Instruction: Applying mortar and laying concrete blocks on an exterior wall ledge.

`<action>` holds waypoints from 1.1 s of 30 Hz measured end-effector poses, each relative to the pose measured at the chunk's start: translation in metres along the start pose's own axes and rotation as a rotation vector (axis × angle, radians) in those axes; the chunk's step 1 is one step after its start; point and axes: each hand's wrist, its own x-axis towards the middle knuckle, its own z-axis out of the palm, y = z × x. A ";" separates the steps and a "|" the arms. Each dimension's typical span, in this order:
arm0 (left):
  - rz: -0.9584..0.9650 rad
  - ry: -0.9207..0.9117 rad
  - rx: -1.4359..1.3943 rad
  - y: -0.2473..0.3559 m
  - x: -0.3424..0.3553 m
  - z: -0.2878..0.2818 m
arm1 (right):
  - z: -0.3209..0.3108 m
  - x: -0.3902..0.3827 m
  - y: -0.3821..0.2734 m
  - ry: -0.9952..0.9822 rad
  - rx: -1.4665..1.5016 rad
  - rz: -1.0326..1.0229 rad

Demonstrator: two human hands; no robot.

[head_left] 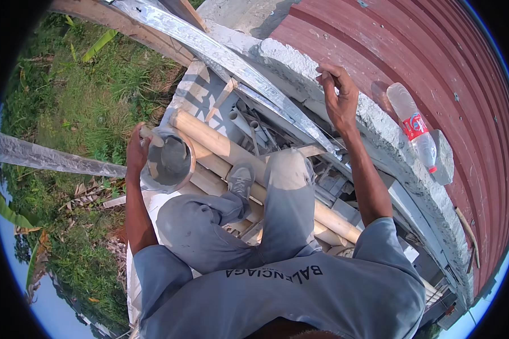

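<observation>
My left hand (137, 146) grips the pale handle (149, 135) of what looks like a trowel, at the rim of a bucket (185, 169) holding wet grey mortar (173, 156). My right hand (338, 96) is raised beside a rough concrete wall top (384, 127), its fingers loosely bent and apart, with nothing visible in them. A plastic bottle with a red label (415, 126) lies on its side to the right, beside a concrete chunk (443, 158).
I crouch on bamboo poles (209, 134) over pipes and debris. A silver metal beam (254, 73) crosses diagonally ahead. A corrugated red roof (424, 56) spans the right. Grass (82, 90) lies below on the left, past a narrow beam (62, 158). A stick (468, 237) rests at right.
</observation>
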 end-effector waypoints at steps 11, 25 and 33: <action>-0.017 0.206 0.198 0.176 -0.075 -0.142 | -0.086 -0.060 -0.036 0.315 0.381 0.267; 1.173 0.292 0.730 0.365 -0.099 -0.100 | 0.001 -0.088 -0.188 -0.686 1.689 0.674; 1.484 -0.003 0.464 0.401 -0.063 -0.021 | -0.049 -0.113 -0.145 -0.072 1.958 0.912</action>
